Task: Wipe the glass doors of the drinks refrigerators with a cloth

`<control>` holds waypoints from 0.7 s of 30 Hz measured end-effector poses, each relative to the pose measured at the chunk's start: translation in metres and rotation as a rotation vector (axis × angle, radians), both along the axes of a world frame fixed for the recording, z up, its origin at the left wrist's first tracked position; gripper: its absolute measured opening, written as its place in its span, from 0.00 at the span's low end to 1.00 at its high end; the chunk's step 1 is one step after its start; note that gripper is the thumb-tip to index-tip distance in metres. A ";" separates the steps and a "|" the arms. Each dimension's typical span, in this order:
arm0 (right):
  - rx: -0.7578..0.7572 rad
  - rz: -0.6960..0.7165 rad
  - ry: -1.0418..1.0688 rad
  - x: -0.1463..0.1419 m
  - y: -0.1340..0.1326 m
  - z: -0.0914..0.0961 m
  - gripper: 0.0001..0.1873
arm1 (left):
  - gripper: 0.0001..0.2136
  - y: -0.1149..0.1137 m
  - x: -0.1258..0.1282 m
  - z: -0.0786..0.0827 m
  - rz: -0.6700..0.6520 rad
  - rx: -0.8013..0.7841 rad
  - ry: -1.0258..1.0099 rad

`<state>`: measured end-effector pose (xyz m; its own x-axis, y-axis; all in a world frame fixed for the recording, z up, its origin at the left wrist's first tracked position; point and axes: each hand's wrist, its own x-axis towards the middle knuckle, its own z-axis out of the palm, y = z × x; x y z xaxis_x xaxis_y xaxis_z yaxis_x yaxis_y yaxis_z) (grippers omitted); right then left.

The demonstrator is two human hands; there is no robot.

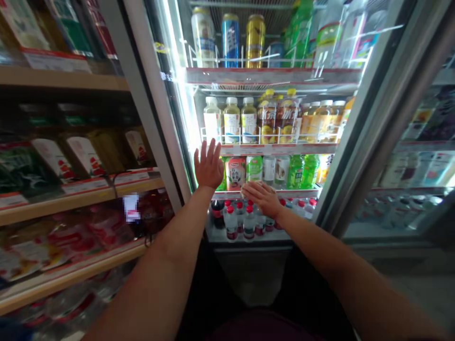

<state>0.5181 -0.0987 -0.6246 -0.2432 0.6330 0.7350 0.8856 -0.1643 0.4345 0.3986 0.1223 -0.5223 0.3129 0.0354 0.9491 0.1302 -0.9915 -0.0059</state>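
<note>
My left hand (209,166) is raised before the lit drinks fridge, its fingers spread upward and nothing visible in it. It overlaps the left end of a shelf's front edge (273,150), near a pink-red drink carton or bottle (235,173). Lower and to the right, my right hand (262,196) has its fingers stretched out toward the left. A small pale patch shows at its fingertips, too unclear to name. Behind this hand are a lower shelf edge (295,193) and clear bottles with red caps (249,221). Whether either hand touches a surface I cannot tell.
Pale streaks cross the upper drinks, like reflections on glass. A metal door frame (386,123) slants along the right. Cans (231,40) and bottles (286,116) fill the upper shelves. At left stand wooden-edged shelves (64,78) of bottles; a dark floor (250,277) lies below.
</note>
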 end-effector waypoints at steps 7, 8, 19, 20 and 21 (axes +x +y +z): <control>-0.247 0.001 0.120 -0.008 0.001 -0.054 0.34 | 0.26 0.001 0.000 0.000 0.015 0.024 -0.005; -0.265 0.005 0.122 -0.010 0.001 -0.061 0.35 | 0.26 0.001 0.000 0.000 0.016 0.022 -0.002; -0.466 0.071 0.217 -0.019 0.006 -0.142 0.39 | 0.25 -0.003 -0.002 0.001 0.006 -0.002 0.009; -0.496 0.083 0.217 -0.018 0.005 -0.151 0.38 | 0.25 -0.003 -0.002 0.002 -0.005 -0.011 0.008; -0.521 0.093 0.215 -0.017 0.003 -0.158 0.36 | 0.25 -0.004 -0.003 0.002 -0.015 -0.021 0.007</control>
